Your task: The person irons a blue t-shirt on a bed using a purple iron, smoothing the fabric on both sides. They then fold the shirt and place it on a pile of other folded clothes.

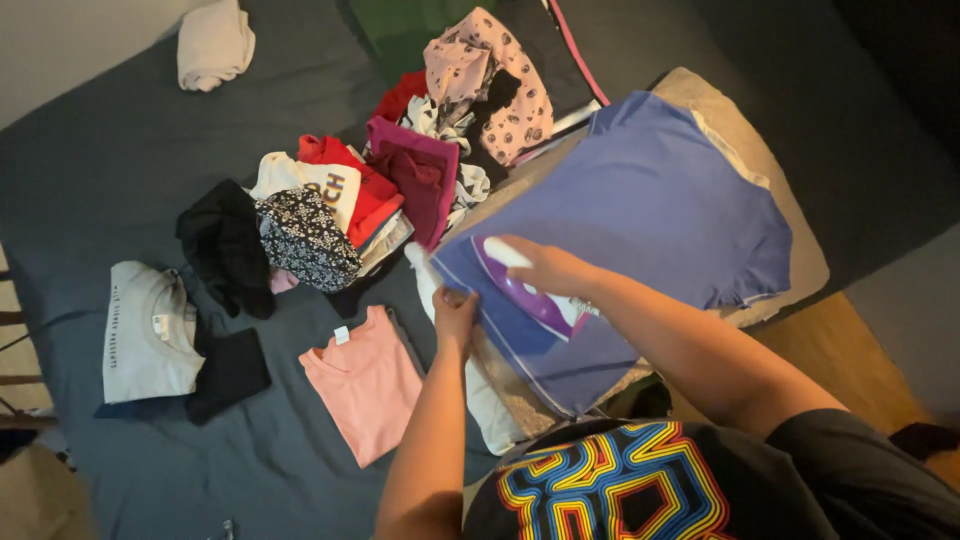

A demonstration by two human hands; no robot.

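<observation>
Dark grey bedding [120, 170] carries a heap of soft, crumpled clothes [380, 180]. Beside it, a smooth blue T-shirt [650, 210] lies flat on a padded beige board [800, 240]. Right hand [545, 268] grips a purple-and-white iron [520, 290] on it; left hand [455, 310] pinches the shirt's edge.

Dim indoor light over a bed spread with a dark grey sheet [120, 160]. Pale wall [60, 50] at upper left. Wooden floor [850, 360] at lower right, beside a grey rug [915, 300]. Bars of a wooden chair [15, 380] at the left edge. Deep shadow toward the upper right corner.
</observation>
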